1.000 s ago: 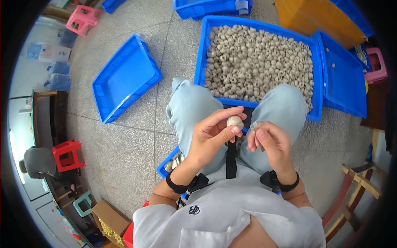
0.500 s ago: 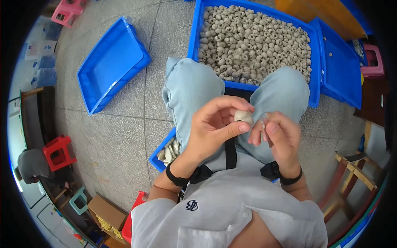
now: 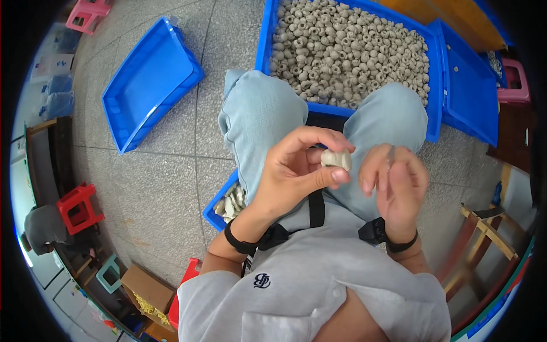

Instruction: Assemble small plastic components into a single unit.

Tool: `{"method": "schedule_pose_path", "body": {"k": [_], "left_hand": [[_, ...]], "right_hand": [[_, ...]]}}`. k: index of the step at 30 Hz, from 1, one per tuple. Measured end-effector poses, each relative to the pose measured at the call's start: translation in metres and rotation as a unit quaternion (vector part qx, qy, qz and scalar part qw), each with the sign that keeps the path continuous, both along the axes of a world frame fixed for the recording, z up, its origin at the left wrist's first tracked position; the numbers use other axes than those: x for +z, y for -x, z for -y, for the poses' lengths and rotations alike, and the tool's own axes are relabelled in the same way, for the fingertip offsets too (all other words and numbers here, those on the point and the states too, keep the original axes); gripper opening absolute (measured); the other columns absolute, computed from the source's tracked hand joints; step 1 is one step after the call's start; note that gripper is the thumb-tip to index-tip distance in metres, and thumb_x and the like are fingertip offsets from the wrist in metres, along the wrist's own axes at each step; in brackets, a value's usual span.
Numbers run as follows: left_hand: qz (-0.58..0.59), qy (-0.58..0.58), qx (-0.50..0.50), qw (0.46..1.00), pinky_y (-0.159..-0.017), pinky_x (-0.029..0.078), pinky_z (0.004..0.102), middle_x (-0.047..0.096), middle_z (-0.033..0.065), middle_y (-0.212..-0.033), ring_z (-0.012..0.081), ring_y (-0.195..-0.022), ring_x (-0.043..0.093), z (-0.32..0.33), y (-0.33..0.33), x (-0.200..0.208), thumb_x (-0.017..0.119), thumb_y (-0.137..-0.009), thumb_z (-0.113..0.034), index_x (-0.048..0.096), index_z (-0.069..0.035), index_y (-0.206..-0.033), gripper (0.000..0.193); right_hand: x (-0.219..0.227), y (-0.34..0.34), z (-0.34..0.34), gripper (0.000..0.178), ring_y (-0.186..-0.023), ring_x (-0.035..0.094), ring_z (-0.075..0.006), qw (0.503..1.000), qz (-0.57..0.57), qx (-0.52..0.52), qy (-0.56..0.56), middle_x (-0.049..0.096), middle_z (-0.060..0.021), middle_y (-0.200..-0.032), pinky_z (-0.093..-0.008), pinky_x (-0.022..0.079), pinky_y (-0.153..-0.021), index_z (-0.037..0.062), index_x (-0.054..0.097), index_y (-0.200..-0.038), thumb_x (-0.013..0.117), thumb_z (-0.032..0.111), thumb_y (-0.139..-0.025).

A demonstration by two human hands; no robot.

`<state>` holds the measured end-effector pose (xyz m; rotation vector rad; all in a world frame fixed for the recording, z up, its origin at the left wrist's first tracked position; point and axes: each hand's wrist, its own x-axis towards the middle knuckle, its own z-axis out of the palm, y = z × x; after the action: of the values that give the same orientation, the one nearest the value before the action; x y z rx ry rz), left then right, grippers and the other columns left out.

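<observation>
My left hand [image 3: 293,168] pinches a small pale grey clay piece [image 3: 336,160] between thumb and fingertips. It is rounded, and grooves show on the side facing me. To its right, apart from the piece, is my right hand [image 3: 396,179], somewhat smeared by motion. Its fingers are closed around a thin, flat, blade-like strip [image 3: 391,155], of which only a narrow part shows; its exact kind I cannot make out. Beyond my knees stands a large blue crate [image 3: 263,45], filled with many small round grey clay pieces [image 3: 353,54] that have holes in them.
An empty-looking blue tray [image 3: 151,80] lies on the floor at the left. Another blue tray [image 3: 470,85] adjoins the crate's right side. By my left thigh, a small blue bin [image 3: 212,214] holds pale flat fragments [image 3: 232,202]. A red stool [image 3: 80,208] and wooden frame [image 3: 490,233] stand farther out.
My right hand has drawn away to the right from the clay piece with the strip. The piece in my left hand now shows grooves. The whole view has shifted slightly.
</observation>
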<state>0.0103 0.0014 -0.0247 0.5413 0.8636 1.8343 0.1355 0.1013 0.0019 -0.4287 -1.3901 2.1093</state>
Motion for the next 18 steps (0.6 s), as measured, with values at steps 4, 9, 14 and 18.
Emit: {"method": "schedule_pose_path", "body": {"k": [4, 9, 14, 18], "left_hand": [[0.016, -0.049, -0.013, 0.999, -0.053, 0.048, 0.0192, 0.053, 0.0150, -0.103, 0.0145, -0.083, 0.057, 0.002, -0.001, -0.007, 0.061, -0.076, 0.002, 0.053, 0.002, -0.099, 0.025], [0.024, -0.059, -0.009, 0.998, -0.047, 0.046, 0.0187, 0.053, 0.0171, -0.101, 0.0147, -0.068, 0.057, 0.001, -0.004, -0.001, 0.062, -0.076, -0.003, 0.052, 0.000, -0.099, 0.026], [-0.006, -0.031, 0.020, 0.999, -0.042, 0.043, 0.0180, 0.053, 0.0191, -0.097, 0.0094, -0.053, 0.052, -0.001, -0.011, 0.001, 0.065, -0.076, -0.014, 0.050, -0.004, -0.096, 0.028], [0.038, -0.092, -0.014, 0.995, -0.049, 0.046, 0.0198, 0.051, 0.0171, -0.105, 0.0181, -0.073, 0.060, 0.000, -0.009, -0.003, 0.060, -0.075, 0.004, 0.051, 0.003, -0.100, 0.027]], "right_hand": [[0.010, -0.004, 0.003, 0.016, -0.056, 0.041, -0.0056, 0.994, 0.096, 0.053, -0.012, 0.048, -0.0010, -0.065, -0.0195, 0.032, -0.049, -0.0015, 0.052, -0.078, 0.047, 0.010, -0.088], [0.010, -0.002, 0.004, 0.016, -0.053, 0.039, -0.0036, 0.990, 0.104, 0.067, -0.062, 0.050, -0.0003, -0.062, -0.0188, 0.030, -0.046, -0.0016, 0.054, -0.075, 0.048, 0.009, -0.087], [0.011, -0.001, 0.006, 0.016, -0.055, 0.043, -0.0039, 0.991, 0.092, 0.067, -0.066, 0.054, -0.0024, -0.064, -0.0185, 0.033, -0.048, -0.0020, 0.054, -0.075, 0.048, 0.008, -0.087], [0.013, -0.002, 0.004, 0.016, -0.057, 0.045, -0.0044, 0.990, 0.096, 0.079, -0.068, 0.057, -0.0041, -0.067, -0.0186, 0.034, -0.049, -0.0023, 0.054, -0.075, 0.048, 0.007, -0.086]]}}
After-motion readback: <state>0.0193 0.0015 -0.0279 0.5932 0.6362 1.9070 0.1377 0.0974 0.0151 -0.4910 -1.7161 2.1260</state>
